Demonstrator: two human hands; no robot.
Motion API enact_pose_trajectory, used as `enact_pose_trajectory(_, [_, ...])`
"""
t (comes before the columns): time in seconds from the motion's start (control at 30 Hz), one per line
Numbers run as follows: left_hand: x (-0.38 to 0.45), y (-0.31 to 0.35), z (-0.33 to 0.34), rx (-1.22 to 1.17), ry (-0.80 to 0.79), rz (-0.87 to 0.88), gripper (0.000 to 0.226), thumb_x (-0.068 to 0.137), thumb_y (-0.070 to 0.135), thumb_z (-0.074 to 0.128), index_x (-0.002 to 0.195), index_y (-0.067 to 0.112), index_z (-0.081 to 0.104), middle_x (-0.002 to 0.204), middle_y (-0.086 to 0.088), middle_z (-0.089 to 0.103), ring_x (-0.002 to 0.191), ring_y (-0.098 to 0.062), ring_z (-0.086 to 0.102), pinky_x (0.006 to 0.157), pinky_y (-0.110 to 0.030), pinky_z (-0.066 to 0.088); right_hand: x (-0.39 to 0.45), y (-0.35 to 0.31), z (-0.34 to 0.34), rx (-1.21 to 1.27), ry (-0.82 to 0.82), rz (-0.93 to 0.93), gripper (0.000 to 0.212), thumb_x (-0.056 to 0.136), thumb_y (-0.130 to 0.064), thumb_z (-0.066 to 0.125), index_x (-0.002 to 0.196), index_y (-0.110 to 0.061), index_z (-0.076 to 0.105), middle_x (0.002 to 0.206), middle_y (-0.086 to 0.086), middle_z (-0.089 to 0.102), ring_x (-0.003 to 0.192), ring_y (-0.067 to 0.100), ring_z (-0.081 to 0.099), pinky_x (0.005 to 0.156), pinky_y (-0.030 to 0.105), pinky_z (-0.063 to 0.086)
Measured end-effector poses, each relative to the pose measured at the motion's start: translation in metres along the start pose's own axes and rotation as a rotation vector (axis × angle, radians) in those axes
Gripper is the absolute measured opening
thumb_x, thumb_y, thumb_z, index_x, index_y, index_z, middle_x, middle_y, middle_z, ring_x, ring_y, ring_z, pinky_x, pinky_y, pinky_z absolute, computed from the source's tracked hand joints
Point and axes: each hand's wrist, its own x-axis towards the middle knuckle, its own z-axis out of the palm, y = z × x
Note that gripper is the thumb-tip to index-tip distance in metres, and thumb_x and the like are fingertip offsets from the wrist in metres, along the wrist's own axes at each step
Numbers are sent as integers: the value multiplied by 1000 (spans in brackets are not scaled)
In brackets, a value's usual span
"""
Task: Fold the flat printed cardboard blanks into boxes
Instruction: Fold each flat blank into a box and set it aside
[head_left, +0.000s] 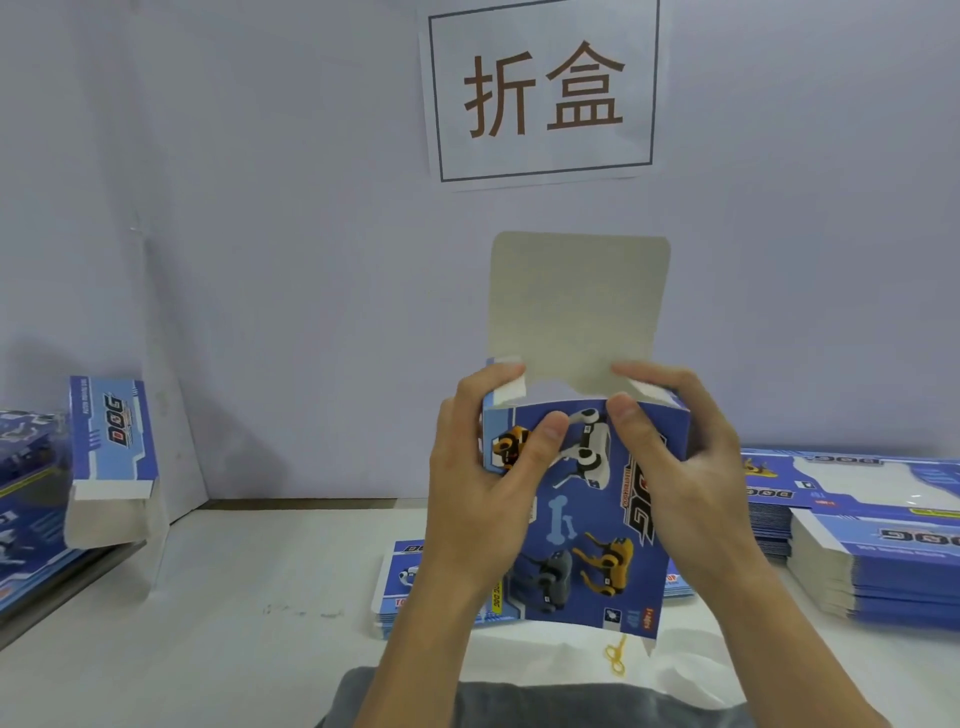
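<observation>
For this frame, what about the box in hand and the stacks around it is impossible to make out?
- Box bottom end: head view, faces away; closed or open unknown.
- Small print on its front: too small.
- Flat stack behind it: mostly covered by left hand and box.
- Right stack: cut by frame edge.

Blue dog-printed box (587, 514) — grey flap (576, 306)
</observation>
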Motion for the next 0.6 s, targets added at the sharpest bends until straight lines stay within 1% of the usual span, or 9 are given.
enact_pose_trajectory(0.07, [-1, 1, -1, -7, 7, -11, 29, 84, 39, 68, 110, 41, 55, 126, -14, 56, 102, -28, 72, 73, -36, 62, -1, 0, -1, -27, -34, 19, 19, 84, -39, 64, 100, -29, 63, 76, -2, 72, 62, 15, 71, 48, 23, 54])
enact_pose_trajectory(0.1, [-1, 2, -1, -4, 16, -23, 28, 84, 43, 69, 109, 40, 55, 126, -15, 56, 101, -29, 71, 74, -40, 62, -1, 1, -2, -40, -55, 25, 19, 87, -39, 64, 101, -27, 61, 74, 1, 71, 61, 16, 71, 48, 24, 54])
enact_pose_trajectory(0.2, [-1, 7, -3, 21, 68, -44, 35, 84, 61, 64, 109, 38, 55, 123, -14, 56, 103, -30, 68, 74, -45, 62, -1, -1, -2, -93, -110, 40, 26, 86, -49, 62, 106, -31, 60, 77, 10, 70, 66, 30, 71, 53, 41, 59])
enact_pose_trajectory(0.27, [1, 10, -2, 57, 118, -24, 39, 83, 66, 53, 106, 35, 58, 113, -12, 57, 89, -16, 66, 69, -31, 59, -1, -3, -2, -140, -118, 38, 27, 87, -53, 60, 109, -37, 61, 76, 13, 68, 68, 38, 67, 58, 49, 58])
enact_pose_trajectory(0.33, [3, 13, -2, 67, 199, 9, 38, 94, 60, 50, 103, 25, 61, 99, -15, 54, 68, -6, 57, 59, -15, 48, 1, -5, -1, -176, -157, 47, 27, 91, -58, 56, 112, -42, 61, 74, 18, 66, 67, 43, 64, 61, 51, 57])
enact_pose_trajectory(0.37, [4, 13, -2, 61, 231, 15, 36, 95, 54, 48, 101, 20, 61, 95, -15, 52, 62, -4, 53, 55, -12, 44, 1, -5, 0, -164, -185, 64, 31, 91, -63, 54, 113, -43, 61, 80, 19, 67, 70, 43, 65, 66, 53, 58])
enact_pose_trajectory(0.43, [4, 14, -2, 72, 240, 7, 31, 97, 47, 49, 102, 18, 60, 96, -12, 53, 63, -2, 54, 53, -10, 42, 2, -5, 2, -79, -219, 116, 41, 84, -67, 49, 114, -43, 62, 101, 12, 70, 89, 37, 69, 83, 60, 56])
enact_pose_trajectory(0.5, [3, 14, -2, 95, 223, 4, 30, 95, 42, 42, 108, 20, 59, 104, -3, 57, 75, 3, 57, 58, -7, 44, 1, -6, 5, -34, -201, 135, 44, 83, -68, 44, 115, -43, 62, 119, 5, 66, 113, 33, 63, 100, 62, 47])
enact_pose_trajectory(0.6, [2, 15, -2, 94, 193, -2, 35, 93, 38, 36, 116, 23, 57, 109, 10, 57, 85, 6, 57, 63, -4, 45, 1, -6, 9, -60, -162, 90, 37, 92, -58, 35, 113, -44, 62, 130, -5, 62, 130, 25, 52, 111, 57, 37])
